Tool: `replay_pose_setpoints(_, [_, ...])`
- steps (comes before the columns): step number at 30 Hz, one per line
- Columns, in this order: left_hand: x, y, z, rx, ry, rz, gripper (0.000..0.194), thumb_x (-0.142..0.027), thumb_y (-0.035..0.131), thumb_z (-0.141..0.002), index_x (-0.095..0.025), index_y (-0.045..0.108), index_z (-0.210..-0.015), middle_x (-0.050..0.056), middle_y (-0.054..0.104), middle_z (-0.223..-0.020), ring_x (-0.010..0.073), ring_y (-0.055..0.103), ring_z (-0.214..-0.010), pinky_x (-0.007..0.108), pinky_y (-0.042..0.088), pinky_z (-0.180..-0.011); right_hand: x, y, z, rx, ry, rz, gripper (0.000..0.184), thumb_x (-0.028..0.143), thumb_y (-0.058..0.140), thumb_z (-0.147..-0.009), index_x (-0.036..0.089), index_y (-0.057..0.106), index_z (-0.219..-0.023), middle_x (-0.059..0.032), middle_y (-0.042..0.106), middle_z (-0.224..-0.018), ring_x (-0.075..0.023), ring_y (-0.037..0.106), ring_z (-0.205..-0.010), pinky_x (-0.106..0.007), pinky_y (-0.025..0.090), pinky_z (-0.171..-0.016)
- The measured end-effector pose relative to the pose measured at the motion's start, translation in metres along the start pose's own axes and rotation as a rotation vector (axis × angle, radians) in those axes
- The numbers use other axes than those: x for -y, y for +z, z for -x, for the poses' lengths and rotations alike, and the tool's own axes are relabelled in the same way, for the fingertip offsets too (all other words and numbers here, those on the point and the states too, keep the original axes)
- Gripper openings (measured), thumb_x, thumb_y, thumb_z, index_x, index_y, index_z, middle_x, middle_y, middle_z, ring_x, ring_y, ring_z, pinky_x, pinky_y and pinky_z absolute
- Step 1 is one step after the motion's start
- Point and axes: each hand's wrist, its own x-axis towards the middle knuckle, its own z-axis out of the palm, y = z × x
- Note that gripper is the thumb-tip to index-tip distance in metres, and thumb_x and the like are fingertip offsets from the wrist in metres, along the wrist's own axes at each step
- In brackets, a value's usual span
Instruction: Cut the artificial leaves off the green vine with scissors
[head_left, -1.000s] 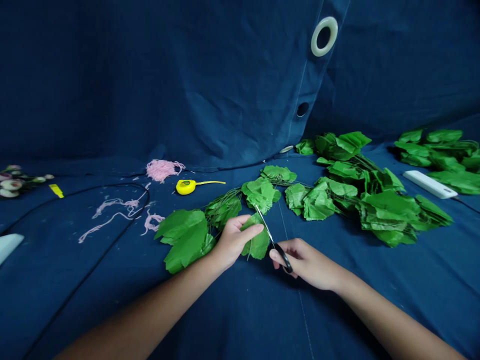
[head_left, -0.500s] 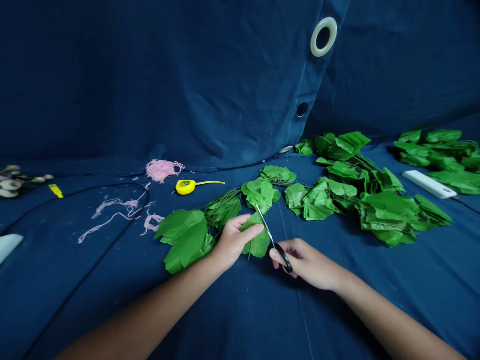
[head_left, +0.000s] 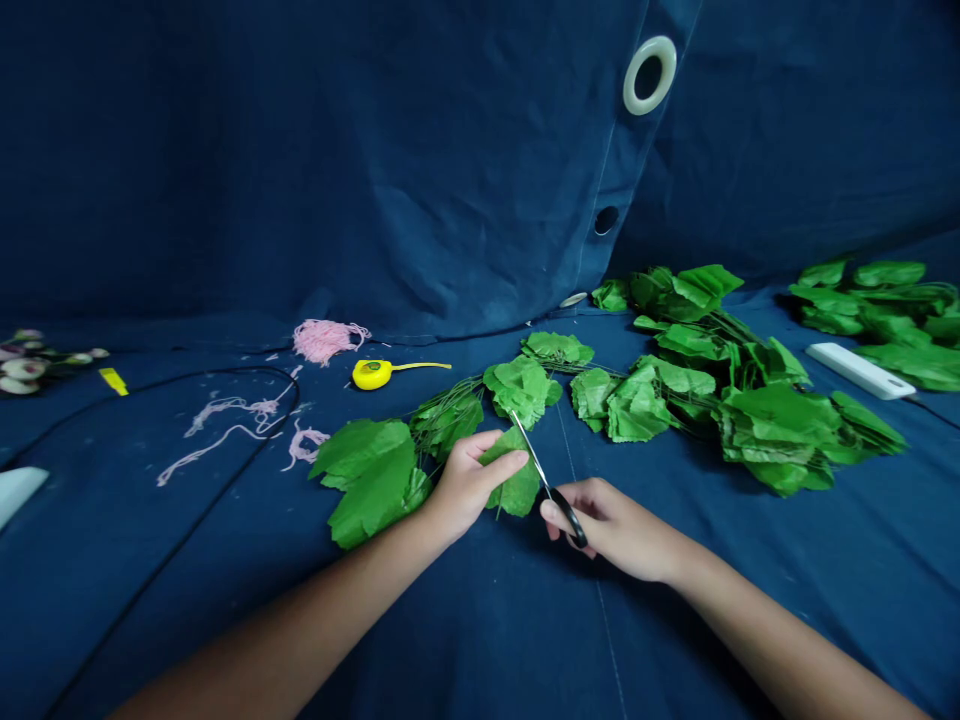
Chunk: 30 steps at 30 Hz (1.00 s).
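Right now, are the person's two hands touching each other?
Apart. The head view shows a plain gap between the left hand and the right hand, with the leaf and the scissors near that gap.

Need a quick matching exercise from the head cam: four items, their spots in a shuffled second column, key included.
Items:
1. scissors
2. green leaf
3. yellow tape measure
4. pink yarn tuft

Spots:
A. on the blue cloth, left of the tape measure
B. in the right hand
C. held by the left hand
D. on the cloth, its thin yellow strip pulled out

Pairs: 1-B, 2-C, 3-D, 4-A
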Motion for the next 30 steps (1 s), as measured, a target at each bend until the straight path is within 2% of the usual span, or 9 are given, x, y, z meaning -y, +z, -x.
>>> replay_pose_setpoints(16, [0.0015, -0.0011, -0.0006, 0.013, 0.012, -0.004, 0.029, -0.037, 0.08, -0.083, -0.013, 0.077, -0.099, 0.008, 0.076, -0.089, 0.0183, 0.068, -0.075, 0.029, 0.054, -0.072, 0.0025, 0.0001, 0.0007, -0.003, -0.011, 0.025, 0.062, 0.071, 0.053, -0.095, 0.011, 0.066, -0.089, 0.0012, 0.048, -0.066, -0.007, 0.043, -0.06, -0.018, 0.031, -0.056])
replay_pose_setpoints(30, [0.0005, -0.0009, 0.0001, 0.012, 0.003, -0.022, 0.03, -0.038, 0.081, -0.081, -0.012, 0.077, -0.096, 0.008, 0.075, -0.087, 0.0174, 0.066, -0.071, 0.028, 0.052, -0.067, 0.0024, 0.0, 0.0012, -0.008, -0.011, 0.023, 0.06, 0.07, 0.055, -0.095, 0.011, 0.066, -0.089, 0.0014, 0.048, -0.066, -0.0065, 0.043, -0.06, -0.017, 0.03, -0.056])
